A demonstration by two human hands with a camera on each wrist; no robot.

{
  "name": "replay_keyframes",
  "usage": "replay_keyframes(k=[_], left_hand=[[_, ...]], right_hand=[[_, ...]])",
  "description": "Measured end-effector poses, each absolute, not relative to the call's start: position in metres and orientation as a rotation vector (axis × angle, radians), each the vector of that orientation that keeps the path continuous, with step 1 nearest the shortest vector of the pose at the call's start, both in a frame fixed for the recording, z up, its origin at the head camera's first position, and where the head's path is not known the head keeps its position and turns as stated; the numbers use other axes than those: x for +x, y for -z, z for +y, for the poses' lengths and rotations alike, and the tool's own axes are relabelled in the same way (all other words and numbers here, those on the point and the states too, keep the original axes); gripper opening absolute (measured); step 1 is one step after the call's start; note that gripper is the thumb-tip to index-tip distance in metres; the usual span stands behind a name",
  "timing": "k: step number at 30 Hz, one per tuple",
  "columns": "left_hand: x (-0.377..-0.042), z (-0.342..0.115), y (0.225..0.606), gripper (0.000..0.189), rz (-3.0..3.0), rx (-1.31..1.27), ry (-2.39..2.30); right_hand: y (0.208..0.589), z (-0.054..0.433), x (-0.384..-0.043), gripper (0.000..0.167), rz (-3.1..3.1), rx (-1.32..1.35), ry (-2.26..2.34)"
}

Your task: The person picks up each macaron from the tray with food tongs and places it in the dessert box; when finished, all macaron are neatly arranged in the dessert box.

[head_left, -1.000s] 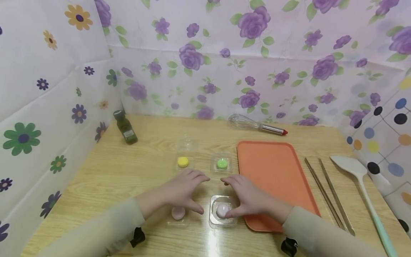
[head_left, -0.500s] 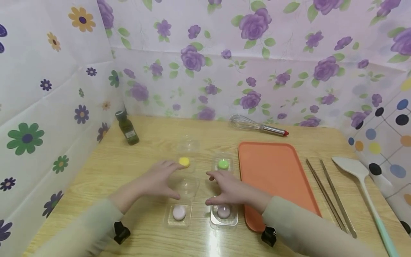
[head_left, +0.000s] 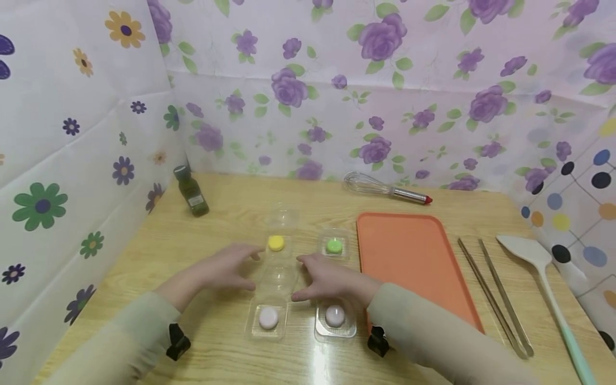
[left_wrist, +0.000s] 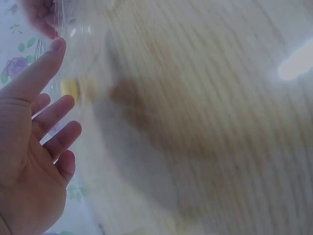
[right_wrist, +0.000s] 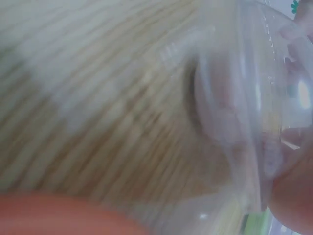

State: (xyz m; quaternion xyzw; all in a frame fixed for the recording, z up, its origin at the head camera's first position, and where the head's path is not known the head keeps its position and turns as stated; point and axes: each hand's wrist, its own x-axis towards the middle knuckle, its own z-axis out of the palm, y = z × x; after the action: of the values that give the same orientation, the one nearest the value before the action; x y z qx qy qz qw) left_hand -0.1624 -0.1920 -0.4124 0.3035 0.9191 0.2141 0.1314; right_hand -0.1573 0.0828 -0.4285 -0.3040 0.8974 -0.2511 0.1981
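Note:
My left hand (head_left: 223,270) hovers with relaxed fingers at the left of the front left clear plastic box (head_left: 255,331). This box stands open, its clear lid (head_left: 279,279) folded back. Inside it lies a pale pink macaron-like disc (head_left: 268,318). To the lid's right, my right hand (head_left: 329,279) reaches over with spread, bent fingers, holding nothing. Below that hand sits a closed clear box (head_left: 335,334) with a pale lilac disc (head_left: 335,316). In the left wrist view my left hand (left_wrist: 36,122) shows loosely bent fingers and nothing in the palm.
Behind are a box with a yellow disc (head_left: 276,243), its lid open, and one with a green disc (head_left: 334,246). An orange tray (head_left: 404,256) lies right, then chopsticks (head_left: 486,294) and a spatula (head_left: 548,278). A whisk (head_left: 380,188) and green bottle (head_left: 191,193) stand farther back.
Both hands have moved left. My right hand has come away from above the lilac disc's box, and my left hand has uncovered the open front left box.

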Motion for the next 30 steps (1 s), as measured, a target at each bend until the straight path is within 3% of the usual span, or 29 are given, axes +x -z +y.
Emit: replay_keyframes(k=[15,30], left_hand=[[-0.161,-0.188,0.415,0.076,2.610,0.834,-0.742],[-0.163,-0.187,0.422,0.079,2.609,0.893,-0.701]], right_hand=[[0.432,0.070,-0.162,0.091,2.480,-0.853,0.798],[0.438,0.068,-0.165,0.096,2.503,-0.888,0.744]])
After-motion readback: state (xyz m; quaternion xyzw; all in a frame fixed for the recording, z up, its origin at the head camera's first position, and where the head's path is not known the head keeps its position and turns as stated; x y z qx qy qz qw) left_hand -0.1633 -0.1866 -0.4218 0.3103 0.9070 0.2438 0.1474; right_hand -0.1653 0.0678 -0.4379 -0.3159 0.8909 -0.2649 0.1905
